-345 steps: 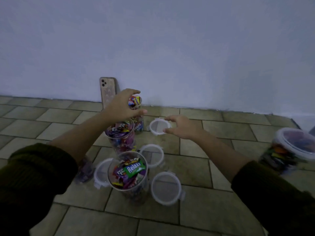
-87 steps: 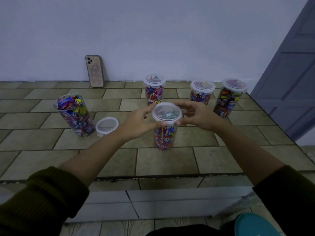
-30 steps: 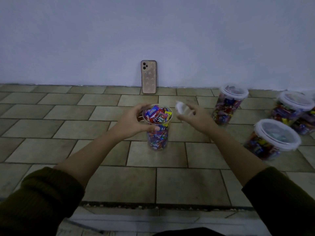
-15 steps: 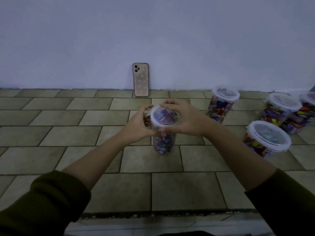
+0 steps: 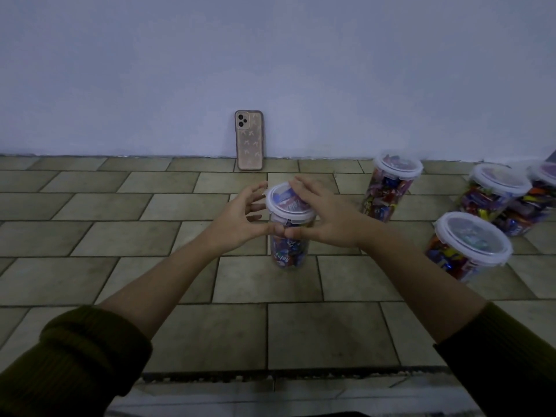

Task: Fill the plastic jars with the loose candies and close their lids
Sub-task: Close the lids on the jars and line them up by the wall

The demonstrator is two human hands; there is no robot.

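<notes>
Multicoloured candies (image 5: 287, 254); pink phone (image 5: 249, 140) (patterned); olive sleeves (image 5: 75, 356)

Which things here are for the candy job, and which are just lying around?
For the job:
- middle jar, full of candies
- its lid, gripped by the right hand; left hand beside it
- four lidded jars on the right

Just lying about:
- phone, leaning on the wall
</notes>
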